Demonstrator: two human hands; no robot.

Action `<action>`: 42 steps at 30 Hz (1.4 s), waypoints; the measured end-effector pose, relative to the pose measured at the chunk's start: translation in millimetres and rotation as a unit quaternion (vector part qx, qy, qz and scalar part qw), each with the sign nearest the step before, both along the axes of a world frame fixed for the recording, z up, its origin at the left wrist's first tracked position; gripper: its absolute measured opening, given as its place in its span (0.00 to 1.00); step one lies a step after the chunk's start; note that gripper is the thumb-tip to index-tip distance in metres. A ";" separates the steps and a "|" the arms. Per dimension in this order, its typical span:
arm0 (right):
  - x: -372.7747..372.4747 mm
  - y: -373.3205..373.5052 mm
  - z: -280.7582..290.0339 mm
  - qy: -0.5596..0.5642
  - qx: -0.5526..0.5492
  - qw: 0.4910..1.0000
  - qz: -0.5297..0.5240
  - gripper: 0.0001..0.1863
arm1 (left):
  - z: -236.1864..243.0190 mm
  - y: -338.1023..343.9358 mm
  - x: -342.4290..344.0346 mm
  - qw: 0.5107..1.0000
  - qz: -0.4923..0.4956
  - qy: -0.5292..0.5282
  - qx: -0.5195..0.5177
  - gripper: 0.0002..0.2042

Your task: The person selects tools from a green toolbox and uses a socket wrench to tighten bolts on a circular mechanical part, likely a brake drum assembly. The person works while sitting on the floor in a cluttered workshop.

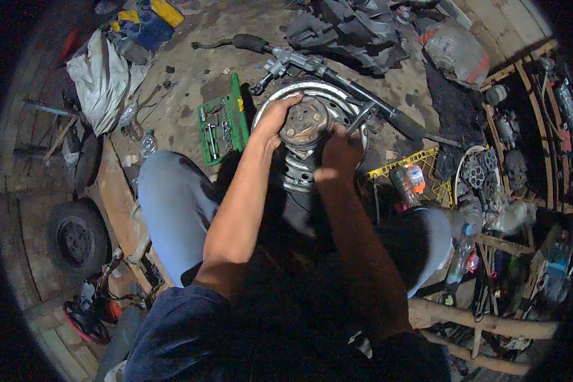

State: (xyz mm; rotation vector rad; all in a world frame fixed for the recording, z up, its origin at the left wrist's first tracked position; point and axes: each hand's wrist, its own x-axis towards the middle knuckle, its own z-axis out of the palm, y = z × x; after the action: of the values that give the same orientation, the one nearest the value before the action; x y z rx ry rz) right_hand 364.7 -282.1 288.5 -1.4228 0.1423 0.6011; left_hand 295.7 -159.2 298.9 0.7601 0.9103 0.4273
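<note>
Above a silver steel wheel rim (280,95) between my knees sits a worn, round metal part with several bolt heads on its face (307,120). My left hand (275,121) is closed around this part's left side, thumb along its upper edge. At its right side my right hand (341,151) is closed, in shadow, on a shiny metal hand tool (361,117) that sticks out up and right; its exact kind is hard to make out. The right fingers are mostly hidden. Left of the rim lies an opened green socket set case (225,129) with sockets and a ratchet.
A long steering rack (344,83) lies just beyond the rim. To the right are a yellow crate (430,164), plastic bottles (404,183) and a tub of metal parts (477,173). A tire (77,237) and white sack (99,83) are at left.
</note>
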 end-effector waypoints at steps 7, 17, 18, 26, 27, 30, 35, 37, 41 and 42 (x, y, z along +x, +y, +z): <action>0.6 -19.2 -45.3 -0.028 -0.029 0.998 0.040 0.15 | -1.8 13.1 7.5 0.981 -0.137 0.106 0.083 0.15; 60.4 -71.3 -33.6 -0.086 -0.067 0.980 0.166 0.15 | -28.2 31.0 -0.3 0.900 -0.208 0.147 0.354 0.22; 60.1 -78.1 -16.7 -0.194 -0.170 0.947 0.190 0.18 | -29.2 27.9 -2.3 0.898 -0.199 0.156 0.360 0.22; 58.0 -149.9 30.4 -0.428 -0.341 0.779 0.306 0.24 | -30.8 -0.3 3.6 0.840 -0.052 0.069 0.536 0.17; 53.8 -149.4 39.7 -0.431 -0.346 0.770 0.320 0.24 | -32.0 -1.7 1.0 0.830 -0.039 0.065 0.552 0.16; 60.0 -147.1 59.0 -0.495 -0.313 0.721 0.370 0.25 | -28.8 -2.4 -4.6 0.846 -0.033 0.048 0.529 0.15; 32.1 -150.6 88.2 -0.326 -0.337 0.784 0.408 0.23 | -32.9 -0.4 -7.5 0.859 -0.034 0.064 0.507 0.16; 12.7 -167.8 72.1 -0.365 -0.277 0.811 0.363 0.19 | -38.4 4.5 -3.4 0.863 -0.043 0.078 0.497 0.17; -24.3 -166.5 53.5 -0.314 -0.269 0.854 0.317 0.21 | -35.3 0.6 2.7 0.880 -0.039 0.130 0.456 0.17; -32.1 -160.7 54.4 -0.274 -0.251 0.872 0.317 0.21 | -36.0 -1.3 3.1 0.884 -0.031 0.137 0.446 0.17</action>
State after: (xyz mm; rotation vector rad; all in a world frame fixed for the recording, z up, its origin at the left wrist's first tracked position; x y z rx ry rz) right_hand 332.7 -442.8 342.9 -2.1177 -0.6989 0.6873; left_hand 298.8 -160.5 262.8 1.7268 0.9335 0.7085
